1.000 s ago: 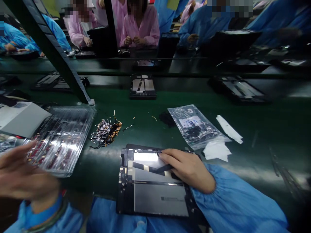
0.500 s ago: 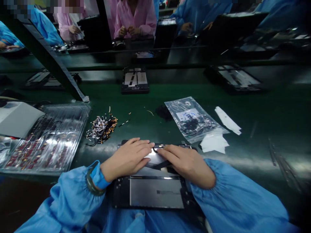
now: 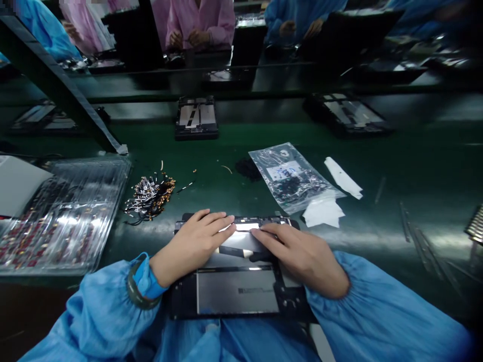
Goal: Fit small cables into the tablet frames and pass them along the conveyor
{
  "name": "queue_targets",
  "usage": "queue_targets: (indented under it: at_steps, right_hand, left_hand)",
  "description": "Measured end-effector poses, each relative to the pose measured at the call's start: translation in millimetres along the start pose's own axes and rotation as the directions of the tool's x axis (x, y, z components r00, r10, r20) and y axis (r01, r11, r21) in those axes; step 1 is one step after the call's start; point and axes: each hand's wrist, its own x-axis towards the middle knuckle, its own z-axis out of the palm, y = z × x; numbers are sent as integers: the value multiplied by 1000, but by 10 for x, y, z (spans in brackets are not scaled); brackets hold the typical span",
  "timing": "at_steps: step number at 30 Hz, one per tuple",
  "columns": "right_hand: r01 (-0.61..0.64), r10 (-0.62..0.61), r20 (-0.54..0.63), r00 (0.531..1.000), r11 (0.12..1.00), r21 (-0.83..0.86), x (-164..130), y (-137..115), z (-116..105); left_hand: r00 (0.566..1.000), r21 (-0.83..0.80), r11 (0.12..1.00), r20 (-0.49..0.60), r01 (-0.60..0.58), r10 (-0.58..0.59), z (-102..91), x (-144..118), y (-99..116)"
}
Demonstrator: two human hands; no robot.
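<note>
In front of me lies an opened black tablet point(image 3: 285, 304) with its grey battery panels point(image 3: 237, 291) exposed. My left hand point(image 3: 196, 244) rests palm down over its upper left part, fingers stretched toward the middle of the far edge. On the upper right part lies my right hand point(image 3: 304, 256), fingers extended, the index fingertip touching the far panel; its thumb is hidden. Neither hand shows anything gripped. A dark strip with a pale section point(image 3: 247, 253) crosses the panels between the hands.
Left are a clear plastic tray point(image 3: 71, 236) of small parts and a pile of small flex cables point(image 3: 151, 196). Beyond lie a clear bag point(image 3: 290, 176), white paper pieces point(image 3: 323, 211) and another opened tablet point(image 3: 196, 118). Thin metal rods point(image 3: 422, 246) lie right; co-workers sit opposite.
My right hand has shifted slightly right relative to the tablet, uncovering more of the strip. A small dark curved piece seen by the fingertips no longer shows. The whole view has shifted.
</note>
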Motion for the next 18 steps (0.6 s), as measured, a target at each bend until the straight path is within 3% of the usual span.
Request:
queue_targets:
  at_steps: [18]
  right_hand:
    - [-7,6,-9,1000,1000,-21,24,-14,1]
  left_hand:
    - [1000,6,1000,-25,-4,4,47,-3,-2]
